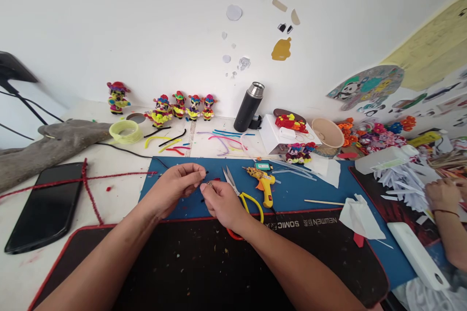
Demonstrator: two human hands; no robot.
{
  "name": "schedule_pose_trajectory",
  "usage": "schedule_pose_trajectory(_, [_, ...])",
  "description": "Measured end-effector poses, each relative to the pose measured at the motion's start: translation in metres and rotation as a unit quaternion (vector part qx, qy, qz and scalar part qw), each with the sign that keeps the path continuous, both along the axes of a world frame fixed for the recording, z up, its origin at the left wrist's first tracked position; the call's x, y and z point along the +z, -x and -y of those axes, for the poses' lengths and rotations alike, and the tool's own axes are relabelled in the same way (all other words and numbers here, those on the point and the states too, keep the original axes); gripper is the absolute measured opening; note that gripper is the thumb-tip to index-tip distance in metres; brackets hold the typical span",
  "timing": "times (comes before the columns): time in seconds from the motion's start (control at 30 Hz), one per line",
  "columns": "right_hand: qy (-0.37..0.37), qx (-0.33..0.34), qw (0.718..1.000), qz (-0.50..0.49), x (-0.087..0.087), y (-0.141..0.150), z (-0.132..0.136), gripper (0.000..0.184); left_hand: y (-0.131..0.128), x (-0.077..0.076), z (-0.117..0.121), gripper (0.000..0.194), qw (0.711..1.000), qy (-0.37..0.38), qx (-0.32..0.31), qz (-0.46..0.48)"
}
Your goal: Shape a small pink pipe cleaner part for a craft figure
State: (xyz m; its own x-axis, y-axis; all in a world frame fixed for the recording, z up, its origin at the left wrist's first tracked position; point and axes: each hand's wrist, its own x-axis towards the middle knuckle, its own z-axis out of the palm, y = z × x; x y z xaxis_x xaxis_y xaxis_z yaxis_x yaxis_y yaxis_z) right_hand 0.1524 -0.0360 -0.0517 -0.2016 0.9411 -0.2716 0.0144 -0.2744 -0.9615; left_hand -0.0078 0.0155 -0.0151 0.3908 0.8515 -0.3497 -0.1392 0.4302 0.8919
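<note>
Both my hands meet over the blue mat (pixel 306 194). My left hand (pixel 174 188) is closed in a pinch on a thin dark piece of pipe cleaner (pixel 206 173). My right hand (pixel 223 204) is also pinched, its fingertips touching the left hand's around the same small piece. Yellow-handled scissors (pixel 243 197) lie just right of my right hand, and a yellow glue gun (pixel 263 182) lies a little further right.
A black mat (pixel 189 262) lies under my forearms. A dark phone (pixel 45 206) and a red pipe cleaner (pixel 87 180) are at the left. Pipe-cleaner figures (pixel 182 106), a black flask (pixel 248 106) and a white box (pixel 273 136) stand by the wall. Another person's hand (pixel 443 194) works at the right.
</note>
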Motion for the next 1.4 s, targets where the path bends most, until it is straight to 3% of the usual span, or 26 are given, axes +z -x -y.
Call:
schedule_pose_trajectory(0.33, [0.014, -0.002, 1.000, 0.000, -0.002, 0.001, -0.001, 0.045, -0.001, 0.001, 0.001, 0.033, 1.000, 0.003, -0.007, -0.004])
schedule_pose_trajectory(0.67, [0.027, -0.008, 0.999, -0.023, 0.011, 0.003, -0.002, 0.044, -0.001, 0.001, 0.002, 0.034, 1.000, 0.001, -0.003, -0.006])
schedule_pose_trajectory(1.4, [0.063, -0.019, 0.995, -0.081, 0.018, 0.004, -0.004, 0.046, -0.002, 0.006, 0.003, 0.031, 0.999, -0.011, -0.026, -0.025])
